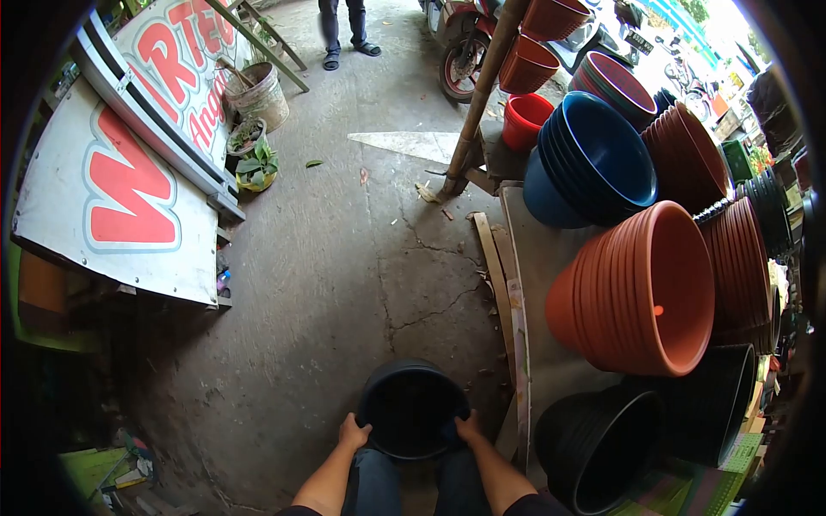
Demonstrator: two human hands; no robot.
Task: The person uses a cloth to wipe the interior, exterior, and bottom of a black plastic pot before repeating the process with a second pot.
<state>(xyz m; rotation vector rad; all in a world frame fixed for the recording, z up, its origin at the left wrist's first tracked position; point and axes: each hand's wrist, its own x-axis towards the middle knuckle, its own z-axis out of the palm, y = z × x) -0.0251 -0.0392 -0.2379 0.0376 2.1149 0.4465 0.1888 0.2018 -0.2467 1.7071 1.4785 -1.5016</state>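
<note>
A round black plastic pot point(413, 370) is held in front of my legs, its dark open mouth facing up toward me. My left hand point(353, 433) grips its rim on the left side, thumb over the edge. On the opposite side my right hand point(467, 427) is closed around the rim as well. The inside of the pot is too dark to make out. Nearest on my right, a stack of black pots point(602, 447) lies tilted beside a large stack of terracotta-coloured pots point(637, 288).
Along the right, a low table point(538, 258) carries blue pots point(594, 159) and brown pots point(688, 155). A wooden pole point(486, 95) rises near its far end. Lettered signboards point(133, 189) stand left. A person's legs point(344, 26) and a motorbike point(465, 64) are ahead on cracked concrete.
</note>
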